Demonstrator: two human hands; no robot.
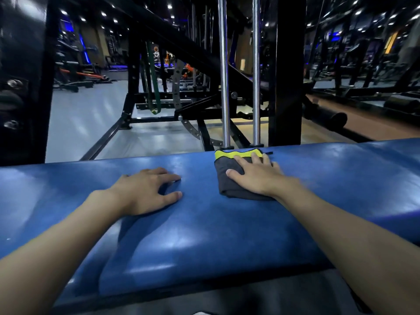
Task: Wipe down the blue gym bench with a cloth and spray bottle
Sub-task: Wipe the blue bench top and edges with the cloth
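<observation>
My right hand [261, 176] lies flat on a folded grey cloth [229, 188] with a yellow-green edge. Its fingers [241, 162] are straight and a little spread, pressing the cloth down rather than curling round it. The cloth sits on the blue padded worktop [204, 235], close to its far edge and right of the middle.

My left hand [147, 189] rests bare on the same pad, well apart from the cloth. Its palm is down, the fingers loosely spread and slightly bent, the tips touching the blue cover and holding nothing.

Just beyond the far edge, near the cloth, two shiny steel rods [223, 76] rise upright beside a black frame post [288, 64].
</observation>
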